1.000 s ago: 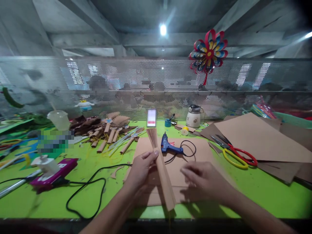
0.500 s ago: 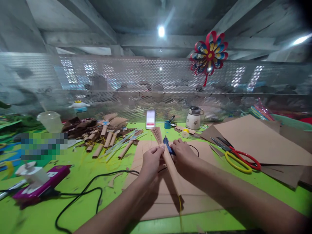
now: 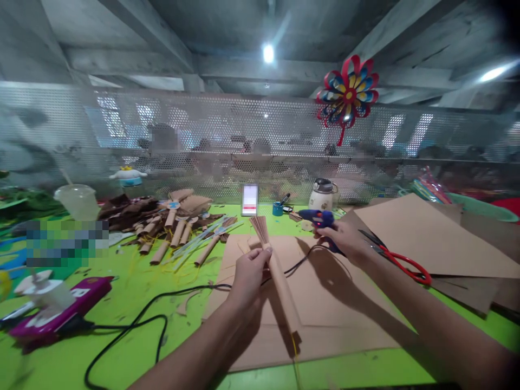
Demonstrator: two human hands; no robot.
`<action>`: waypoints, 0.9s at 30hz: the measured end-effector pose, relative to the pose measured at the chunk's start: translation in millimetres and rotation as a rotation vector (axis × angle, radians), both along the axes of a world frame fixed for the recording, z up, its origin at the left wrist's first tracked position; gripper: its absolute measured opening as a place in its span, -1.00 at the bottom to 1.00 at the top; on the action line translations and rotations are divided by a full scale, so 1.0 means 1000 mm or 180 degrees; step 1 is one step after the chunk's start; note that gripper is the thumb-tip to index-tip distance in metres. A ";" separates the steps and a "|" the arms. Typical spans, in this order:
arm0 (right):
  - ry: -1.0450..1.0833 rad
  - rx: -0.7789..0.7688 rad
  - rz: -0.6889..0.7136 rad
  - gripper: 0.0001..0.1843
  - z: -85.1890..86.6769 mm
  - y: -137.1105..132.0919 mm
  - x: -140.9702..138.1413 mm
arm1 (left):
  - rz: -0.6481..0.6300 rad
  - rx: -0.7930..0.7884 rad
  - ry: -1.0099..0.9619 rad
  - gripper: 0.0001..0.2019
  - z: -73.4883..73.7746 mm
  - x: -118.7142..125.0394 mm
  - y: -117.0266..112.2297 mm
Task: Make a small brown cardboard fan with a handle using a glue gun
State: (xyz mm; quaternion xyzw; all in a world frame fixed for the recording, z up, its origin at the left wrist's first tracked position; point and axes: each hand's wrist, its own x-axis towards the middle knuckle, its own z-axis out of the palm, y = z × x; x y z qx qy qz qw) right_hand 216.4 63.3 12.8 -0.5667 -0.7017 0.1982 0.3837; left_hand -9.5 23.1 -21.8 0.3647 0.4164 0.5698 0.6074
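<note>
My left hand [image 3: 252,269] pinches a rolled brown paper tube [image 3: 283,290] near its upper end, where a fan of pleated paper [image 3: 260,229] spreads out. A yellow string [image 3: 295,349] hangs from the tube's lower end. Off to the right, my right hand [image 3: 344,239] is closed around a blue hot glue gun [image 3: 319,218], raised above the table with its nozzle pointing left. A black cord runs from the gun behind the tube. Beneath both hands lie brown paper sheets [image 3: 337,309] on the green table.
Several finished paper tubes [image 3: 177,232] and clear glue sticks [image 3: 199,244] lie at the left. A purple power strip [image 3: 60,309] and its cord sit front left. Red-handled scissors [image 3: 408,265] rest by a paper stack [image 3: 434,238]. A phone [image 3: 249,199] and white bottle [image 3: 324,195] stand behind.
My right hand has moved the glue gun away from the paper tube, to the right and upward. My left hand keeps its hold on the tube, almost in place.
</note>
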 end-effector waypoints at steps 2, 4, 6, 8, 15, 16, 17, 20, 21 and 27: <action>0.0750 -0.0197 0.0434 -0.66 0.005 -0.023 0.013 | -0.0083 -0.0082 0.0014 -0.76 -0.001 0.001 0.000; 0.1297 -0.0482 0.0868 -0.61 0.008 -0.046 0.023 | -0.0188 -0.0177 0.0082 -0.74 -0.004 0.002 0.001; 0.1327 -0.0602 0.1068 -0.60 0.010 -0.062 0.032 | -0.0302 -0.0244 0.0208 -0.72 -0.007 0.003 0.002; 0.1108 -0.0688 0.1155 -0.59 0.009 -0.070 0.040 | -0.0395 -0.0251 0.0319 -0.72 -0.010 0.004 0.003; 0.0870 -0.0710 0.1138 -0.49 -0.009 -0.068 0.045 | -0.0585 -0.0394 0.0267 -0.71 -0.013 0.006 0.004; 0.0803 -0.0751 0.1116 -0.47 -0.011 -0.068 0.044 | -0.0609 -0.0439 0.0207 -0.70 -0.012 0.006 0.002; 0.0739 -0.0809 0.1102 -0.46 -0.013 -0.069 0.043 | -0.0624 -0.0474 0.0130 -0.69 -0.011 0.007 0.000; 0.0616 -0.0977 0.1146 -0.44 -0.017 -0.072 0.043 | -0.0639 -0.0568 -0.0068 -0.69 -0.006 0.011 -0.006; 0.0589 -0.0993 0.1178 -0.45 -0.018 -0.074 0.043 | -0.0642 -0.0589 -0.0108 -0.69 -0.005 0.012 -0.008; 0.0447 -0.1000 0.1147 -0.47 -0.028 -0.075 0.047 | -0.0693 -0.0604 -0.0253 -0.75 -0.004 0.014 -0.010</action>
